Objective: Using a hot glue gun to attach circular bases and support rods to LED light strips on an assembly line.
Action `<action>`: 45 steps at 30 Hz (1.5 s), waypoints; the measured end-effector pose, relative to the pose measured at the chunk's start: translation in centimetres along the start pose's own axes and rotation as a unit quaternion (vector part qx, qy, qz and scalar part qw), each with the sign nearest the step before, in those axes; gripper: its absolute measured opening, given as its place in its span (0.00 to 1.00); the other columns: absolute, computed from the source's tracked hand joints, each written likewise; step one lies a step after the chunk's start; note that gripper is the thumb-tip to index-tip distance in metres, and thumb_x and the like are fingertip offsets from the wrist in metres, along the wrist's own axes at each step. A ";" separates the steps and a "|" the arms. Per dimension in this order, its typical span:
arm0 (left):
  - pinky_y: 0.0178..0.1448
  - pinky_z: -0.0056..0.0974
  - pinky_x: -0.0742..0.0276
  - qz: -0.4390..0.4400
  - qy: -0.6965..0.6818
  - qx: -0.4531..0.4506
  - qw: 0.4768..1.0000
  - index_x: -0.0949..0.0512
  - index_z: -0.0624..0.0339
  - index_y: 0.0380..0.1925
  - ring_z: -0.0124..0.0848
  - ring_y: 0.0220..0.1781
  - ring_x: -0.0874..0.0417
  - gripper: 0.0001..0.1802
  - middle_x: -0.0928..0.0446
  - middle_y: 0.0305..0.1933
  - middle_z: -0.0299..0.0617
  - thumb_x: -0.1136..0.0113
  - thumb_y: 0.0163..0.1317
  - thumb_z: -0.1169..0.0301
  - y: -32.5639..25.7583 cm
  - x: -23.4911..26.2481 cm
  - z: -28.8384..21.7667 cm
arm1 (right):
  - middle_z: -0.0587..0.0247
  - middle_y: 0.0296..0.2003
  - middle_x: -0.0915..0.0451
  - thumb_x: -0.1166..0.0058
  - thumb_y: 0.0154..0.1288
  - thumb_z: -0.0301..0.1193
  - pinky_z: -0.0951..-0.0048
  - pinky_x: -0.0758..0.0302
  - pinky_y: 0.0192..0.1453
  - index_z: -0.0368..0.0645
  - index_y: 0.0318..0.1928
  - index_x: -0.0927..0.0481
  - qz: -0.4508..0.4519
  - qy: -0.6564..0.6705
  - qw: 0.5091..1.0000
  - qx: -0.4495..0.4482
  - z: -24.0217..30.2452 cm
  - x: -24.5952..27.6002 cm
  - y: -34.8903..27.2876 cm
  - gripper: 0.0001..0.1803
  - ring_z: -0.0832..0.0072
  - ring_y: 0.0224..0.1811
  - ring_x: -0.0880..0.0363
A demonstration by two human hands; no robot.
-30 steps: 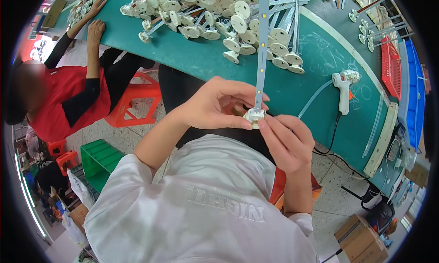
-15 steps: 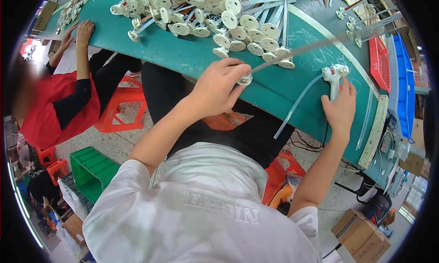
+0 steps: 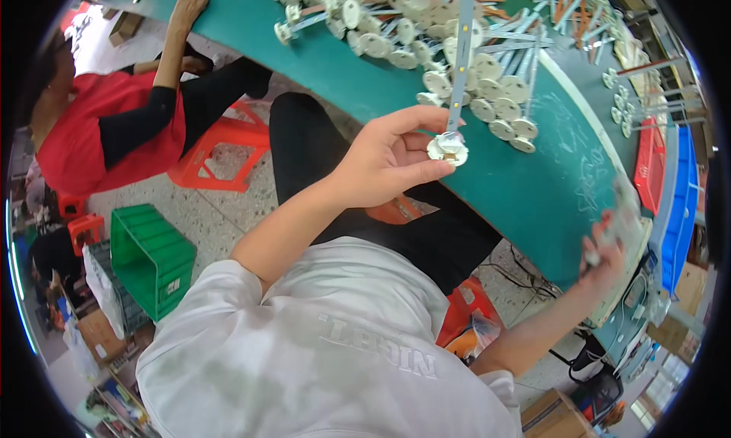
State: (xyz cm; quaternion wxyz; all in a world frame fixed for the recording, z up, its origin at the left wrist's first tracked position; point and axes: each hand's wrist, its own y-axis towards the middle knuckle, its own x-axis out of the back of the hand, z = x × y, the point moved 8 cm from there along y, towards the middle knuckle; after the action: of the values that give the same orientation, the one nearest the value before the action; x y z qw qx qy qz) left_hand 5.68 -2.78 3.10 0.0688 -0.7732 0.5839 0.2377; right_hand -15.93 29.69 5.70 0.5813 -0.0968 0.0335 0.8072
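Observation:
My left hand pinches the white round plastic base of an LED strip. The strip stands up from the base, pointing away from me, with a row of small yellowish chips along it. Off to the right, by the table's edge, my right hand is smeared by motion. Its fingers are closed around a whitish glue gun, also blurred, so its details do not show.
A heap of white round bases with strips attached covers the far side of the green table. At the right stand a red basket and a blue tray. A co-worker in red sits at left, near a green crate.
The glue gun has gone with my right hand toward the table's right edge. My left hand has moved right, and the strip has swung from pointing right to pointing away from me.

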 end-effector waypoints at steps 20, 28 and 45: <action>0.53 0.38 0.18 -0.079 -0.112 0.080 0.987 0.43 0.58 0.63 0.36 0.50 0.18 0.37 0.28 0.50 0.48 0.38 0.56 0.85 -5.6 1.8 -1.6 | 0.46 0.27 0.25 0.41 0.60 0.49 0.77 0.33 0.14 0.36 0.32 0.28 0.173 -0.044 0.984 0.007 -5.1 -16.8 -14.5 0.25 0.67 0.15 0.26; 0.38 0.27 0.23 -0.100 -0.191 0.158 0.964 0.39 0.63 0.62 0.42 0.48 0.17 0.31 0.24 0.53 0.59 0.39 0.64 0.66 -6.9 0.5 0.3 | 0.46 0.54 0.34 0.60 0.72 0.49 0.51 0.26 0.53 0.40 0.45 0.34 0.195 0.124 0.971 0.065 -7.4 -21.3 -12.3 0.22 0.48 0.47 0.20; 0.36 0.28 0.29 -0.121 -0.223 0.161 0.954 0.44 0.64 0.65 0.36 0.44 0.17 0.27 0.22 0.47 0.51 0.47 0.69 0.73 -7.7 -1.5 2.0 | 0.52 0.54 0.35 0.62 0.73 0.50 0.47 0.32 0.59 0.42 0.46 0.34 0.189 0.195 0.962 -0.022 -8.9 -21.0 -12.6 0.22 0.64 0.41 0.19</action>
State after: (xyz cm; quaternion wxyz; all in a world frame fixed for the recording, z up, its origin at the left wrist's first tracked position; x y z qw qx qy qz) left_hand 12.01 1.71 0.70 0.3490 -0.7441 0.4861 0.2970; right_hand 3.41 12.71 1.80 0.3982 -0.2565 0.1462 0.8685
